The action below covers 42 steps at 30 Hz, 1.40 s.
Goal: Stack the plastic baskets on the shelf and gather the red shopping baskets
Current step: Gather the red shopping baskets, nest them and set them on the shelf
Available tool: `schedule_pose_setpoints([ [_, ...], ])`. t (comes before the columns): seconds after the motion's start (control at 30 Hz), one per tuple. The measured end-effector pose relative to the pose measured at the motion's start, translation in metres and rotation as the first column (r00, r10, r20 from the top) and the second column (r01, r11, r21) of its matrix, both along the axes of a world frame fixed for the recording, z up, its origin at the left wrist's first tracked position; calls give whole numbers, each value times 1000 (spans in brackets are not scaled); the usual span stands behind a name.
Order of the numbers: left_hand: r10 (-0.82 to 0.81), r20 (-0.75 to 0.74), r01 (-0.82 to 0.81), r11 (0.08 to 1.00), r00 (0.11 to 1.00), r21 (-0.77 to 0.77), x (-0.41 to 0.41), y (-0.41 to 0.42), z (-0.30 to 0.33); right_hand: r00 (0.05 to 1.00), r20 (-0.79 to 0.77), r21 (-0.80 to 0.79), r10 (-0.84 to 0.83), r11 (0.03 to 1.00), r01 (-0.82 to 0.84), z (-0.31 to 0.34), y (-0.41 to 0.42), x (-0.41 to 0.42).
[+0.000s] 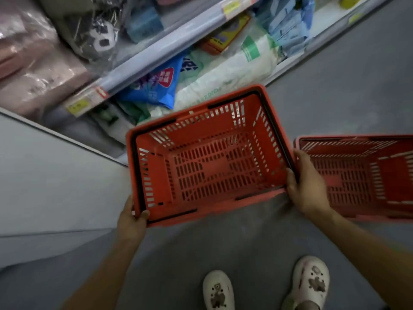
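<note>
Red plastic basket is held over the floor in front of the shelf, left hand clamped on the near-left rim corner w/ thumb hooked inside, right hand wrapped round the right rim. Looks empty, light and stiff, so rim grips should do fine imo, black handles folded flat. It's slotted all over; 2nd basket sits just right of it, prob the one to nest with.

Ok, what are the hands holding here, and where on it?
Both hold one red basket by its rim: left hand at the near-left corner, right hand on the right edge. The second basket beside it isn't held.
</note>
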<state>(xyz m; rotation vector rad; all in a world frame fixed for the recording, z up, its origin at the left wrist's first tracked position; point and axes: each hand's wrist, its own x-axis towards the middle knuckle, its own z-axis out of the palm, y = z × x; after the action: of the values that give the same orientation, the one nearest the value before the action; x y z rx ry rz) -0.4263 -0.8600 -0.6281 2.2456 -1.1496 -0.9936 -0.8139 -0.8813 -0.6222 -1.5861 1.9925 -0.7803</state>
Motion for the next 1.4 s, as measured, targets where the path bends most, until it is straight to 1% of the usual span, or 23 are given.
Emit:
schedule_pose_setpoints([
  [0.13,71,48,-72,997,996,13,2,0,-25,1000,19,-14,1,1000,-1,-9,-1,9],
  [0.2,130,49,-131,991,990,10,-1,5,-31,999,38,-16,-33,999,33,-11,4,9],
  [0.27,185,50,-185,983,981,-4,-5,9,-32,997,73,-21,-33,999,34,-13,11,11],
  [0.37,188,74,-189,982,979,6,-3,11,-33,994,105,-16,-1,1000,3,-20,18,11],
  [0.5,136,115,-141,989,984,39,2,5,-36,995,94,45,-33,999,28,-40,19,8],
  [0.6,4,138,-17,995,990,94,4,5,-41,1000,23,117,-18,993,15,-60,17,5],
  [0.7,-144,274,106,983,951,150,0,6,-46,997,-69,218,41,976,-25,-71,13,-3],
  [0.77,-233,327,198,971,916,137,-14,9,-46,997,-77,265,16,964,5,-72,18,-8],
  [0.8,-282,315,262,959,906,104,-31,7,-45,997,-73,266,-17,963,36,-70,23,-17],
  [0.87,-321,232,325,945,918,19,-66,7,-38,997,-62,244,-45,968,59,-68,35,-27],
  [0.93,-391,138,402,913,910,-71,-118,6,-32,994,-68,239,-84,966,97,-66,48,-52],
  [1.03,-527,-26,520,845,850,-123,-205,2,-29,981,-94,272,-169,944,188,-70,66,-105],
  [1.1,-574,-107,562,818,812,-128,-258,-3,-38,969,-110,294,-221,924,244,-78,77,-148],
  [1.2,-627,-162,623,778,762,-84,-326,-13,-66,943,-162,288,-292,900,328,-94,87,-221],
  [1.3,-671,-106,675,738,733,-9,-378,-25,-100,903,-224,289,-365,860,420,-112,87,-294],
  [1.4,-606,-85,612,783,791,113,-415,-39,-134,878,-278,375,-390,798,473,-133,87,-361],
])
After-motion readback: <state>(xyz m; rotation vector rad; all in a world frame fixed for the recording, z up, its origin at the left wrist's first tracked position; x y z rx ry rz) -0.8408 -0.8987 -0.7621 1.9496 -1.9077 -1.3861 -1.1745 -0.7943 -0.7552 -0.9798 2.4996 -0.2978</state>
